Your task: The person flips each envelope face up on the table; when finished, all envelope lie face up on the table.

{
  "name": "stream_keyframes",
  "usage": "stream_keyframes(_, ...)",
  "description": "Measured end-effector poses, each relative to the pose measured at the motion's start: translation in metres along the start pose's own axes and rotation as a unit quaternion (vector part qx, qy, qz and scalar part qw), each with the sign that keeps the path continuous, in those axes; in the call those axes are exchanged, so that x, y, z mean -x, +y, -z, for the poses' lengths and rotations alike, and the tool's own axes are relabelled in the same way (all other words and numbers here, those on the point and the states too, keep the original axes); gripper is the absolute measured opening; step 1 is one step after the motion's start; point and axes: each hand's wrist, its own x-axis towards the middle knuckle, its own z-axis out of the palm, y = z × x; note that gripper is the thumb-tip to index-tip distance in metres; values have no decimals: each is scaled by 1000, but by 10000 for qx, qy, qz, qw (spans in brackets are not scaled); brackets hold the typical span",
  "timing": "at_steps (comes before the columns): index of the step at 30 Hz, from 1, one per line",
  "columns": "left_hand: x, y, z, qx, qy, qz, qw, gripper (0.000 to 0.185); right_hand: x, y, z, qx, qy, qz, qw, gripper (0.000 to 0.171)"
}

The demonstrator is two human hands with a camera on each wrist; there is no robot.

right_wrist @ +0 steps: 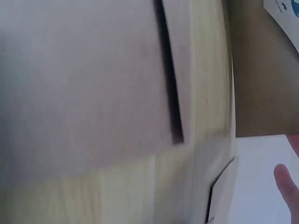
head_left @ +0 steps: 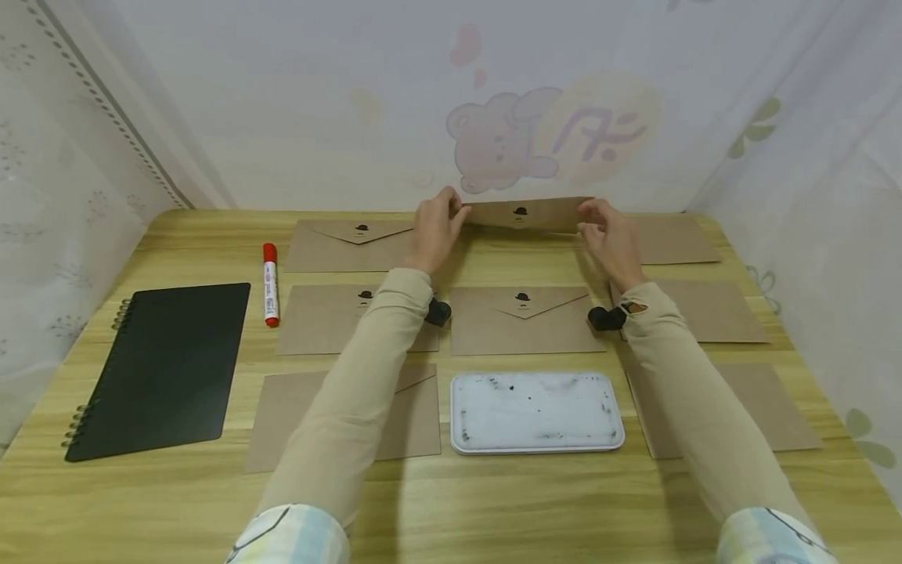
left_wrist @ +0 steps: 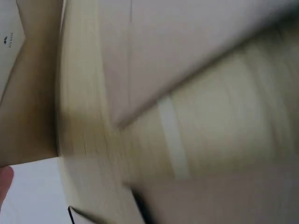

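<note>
Head view: both hands lift one envelope.
Left hand (head_left: 435,227) and right hand (head_left: 611,235) pinch the envelope (head_left: 524,213) ends; level, even grip advisable.

Head view: looks forward and down from above the near edge of the wooden table (head_left: 493,501), far enough back to take in the whole top and the curtain wall behind.
Left wrist view: very close to the table (left_wrist: 224,116), blurred; brown envelopes (left_wrist: 177,51) fill most of it, with a fingertip (left_wrist: 4,179) at the left edge.
Right wrist view: equally close and soft, facing a brown envelope (right_wrist: 79,79) on the table (a fingertip (right_wrist: 285,182) shows at lower right).
Shared: all three show the wood grain and brown envelopes; which envelopes the wrist views show cannot be told.
</note>
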Motion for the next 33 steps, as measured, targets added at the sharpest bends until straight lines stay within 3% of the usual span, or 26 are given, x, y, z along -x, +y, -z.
stream_keyframes(3, -2, 3, 3, -117, -48, -7, 9999, 14, 0, 1, 1, -48, -312, 126, 9994, 31)
stream_keyframes(9, -6, 8, 7, -361, -453, -260, 9980, 37, -4, -3, 0, 282, -707, 390, 9963, 48)
stream_keyframes(13, -6, 13, 2, -835, -982, -538, 9902, 45, -6, -1, 1, 450, -831, 121, 9955, 57)
stream_keyframes(18, -8, 18, -4, -1282, -1339, -725, 9800, 30, -5, 3, 0, 675, -1011, -219, 9923, 60)
stream_keyframes(24, -9, 19, -11, -1678, -1926, -249, 9665, 39, -2, 3, -2, 993, -1330, -355, 9855, 47)
stream_keyframes(33, -4, 12, -13, -2096, -2528, 356, 9439, 45, -5, 2, -11, 1413, -2015, -364, 9686, 21)
